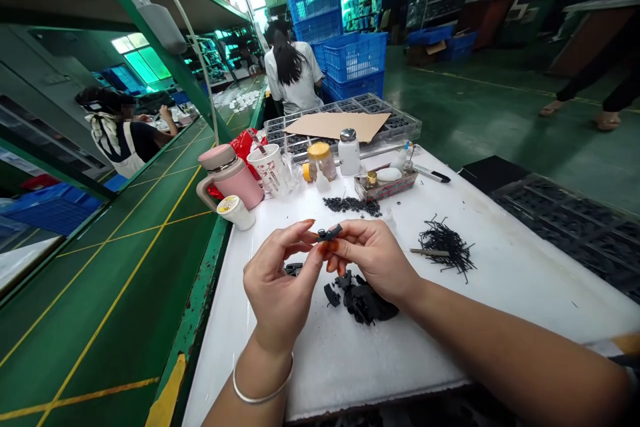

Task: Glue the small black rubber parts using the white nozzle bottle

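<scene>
My left hand point(280, 287) and my right hand point(373, 259) are raised above a white-topped workbench point(330, 367), pinching a small black moulded part point(330, 233) between their fingertips. Below them lies a heap of black rubbery offcuts point(365, 301), with a small dark piece point(293, 269) partly hidden under my left hand. Farther right is a pile of thin black sprues point(445, 247), with a slim metal-tipped tool point(429, 252) beside it. A scatter of tiny black pieces point(353, 206) lies ahead of my hands.
Along the far edge stand a pink tumbler point(233, 177), a plastic cup point(269, 169), bottles point(349, 152) and a small tray point(386, 185). Behind them is a parts tray under cardboard point(335, 125). A seated co-worker point(293, 70) and blue crates point(355, 65) are beyond.
</scene>
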Motion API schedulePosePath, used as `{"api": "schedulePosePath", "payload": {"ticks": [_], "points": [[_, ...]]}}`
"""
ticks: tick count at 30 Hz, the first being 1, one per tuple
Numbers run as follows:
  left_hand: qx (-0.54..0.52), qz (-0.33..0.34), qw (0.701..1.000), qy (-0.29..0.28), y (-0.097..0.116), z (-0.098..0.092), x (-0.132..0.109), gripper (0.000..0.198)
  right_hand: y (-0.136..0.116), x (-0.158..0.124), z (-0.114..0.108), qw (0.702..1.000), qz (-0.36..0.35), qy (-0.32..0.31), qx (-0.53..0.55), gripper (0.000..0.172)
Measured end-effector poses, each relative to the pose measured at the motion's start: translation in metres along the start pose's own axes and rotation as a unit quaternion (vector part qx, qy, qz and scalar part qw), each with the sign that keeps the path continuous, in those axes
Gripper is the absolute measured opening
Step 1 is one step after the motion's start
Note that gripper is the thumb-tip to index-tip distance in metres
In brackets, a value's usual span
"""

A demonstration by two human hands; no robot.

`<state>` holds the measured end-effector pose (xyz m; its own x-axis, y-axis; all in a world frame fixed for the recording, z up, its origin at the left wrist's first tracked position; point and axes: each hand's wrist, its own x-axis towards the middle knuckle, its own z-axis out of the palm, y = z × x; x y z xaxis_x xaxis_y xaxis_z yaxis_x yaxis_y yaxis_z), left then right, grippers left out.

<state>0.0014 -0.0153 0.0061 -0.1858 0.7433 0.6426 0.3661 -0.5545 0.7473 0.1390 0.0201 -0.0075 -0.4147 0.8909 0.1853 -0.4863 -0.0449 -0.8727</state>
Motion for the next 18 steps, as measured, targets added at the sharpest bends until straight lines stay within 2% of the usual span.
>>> {"api": "schedulePosePath", "payload": {"ticks": [10, 18], "points": [[-0.009, 0.006, 1.000, -0.003, 0.0012, -0.0009, -0.0010, 0.039, 0.0001, 0.0007, 0.0005, 1.000, -0.007, 0.007, -0.028, 0.017], [-0.021, -0.015, 1.000, 0.001, 0.0022, -0.0015, 0.0006, 0.036, 0.0030, 0.0005, -0.0039, 0.998, 0.034, -0.048, 0.017, 0.019]]}}
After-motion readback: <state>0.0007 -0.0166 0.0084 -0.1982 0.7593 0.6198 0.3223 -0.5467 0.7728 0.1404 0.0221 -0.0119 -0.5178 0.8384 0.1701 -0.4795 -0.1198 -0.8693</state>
